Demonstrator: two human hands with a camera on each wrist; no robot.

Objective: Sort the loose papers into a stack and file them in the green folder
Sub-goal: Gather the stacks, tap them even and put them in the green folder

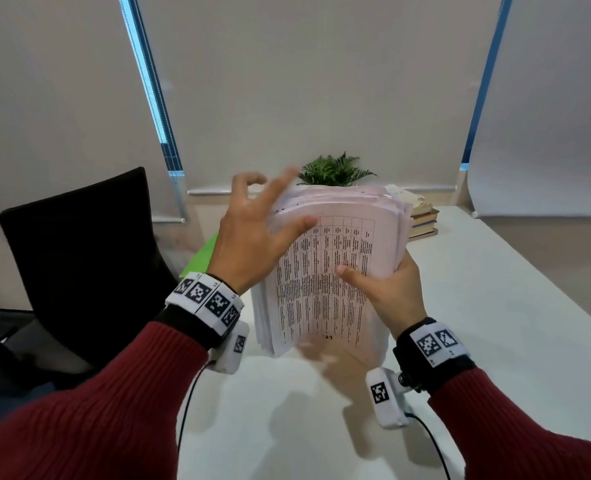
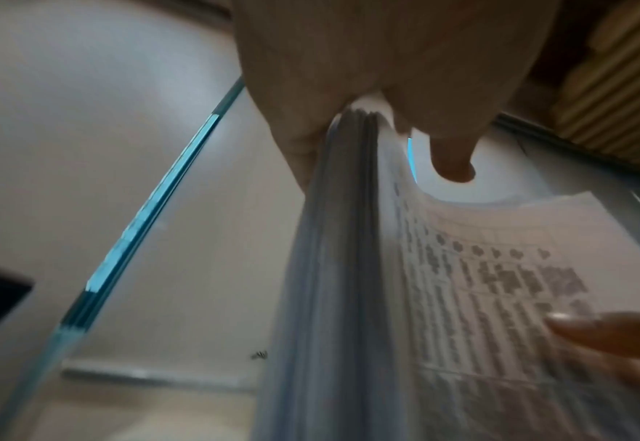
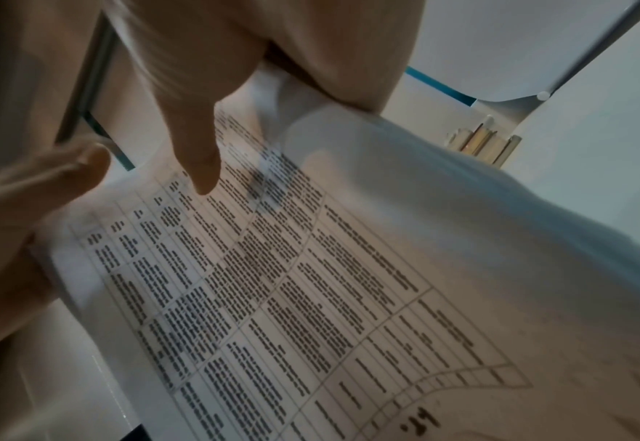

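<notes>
The right hand (image 1: 387, 289) grips the stack of papers (image 1: 328, 271) upright above the white table (image 1: 494, 306), thumb across the printed front sheet. The left hand (image 1: 252, 233) rests spread-fingered against its left edge. A green folder (image 1: 200, 254) lies behind, left

A white bench (image 1: 494, 306) carries a stack of books (image 1: 423, 221) at two o'clock, a green fern (image 1: 335, 171) at twelve, with a black chair (image 1: 79, 244) off its edge at nine o'clock beside pale window blinds (image 1: 304, 81).
</notes>
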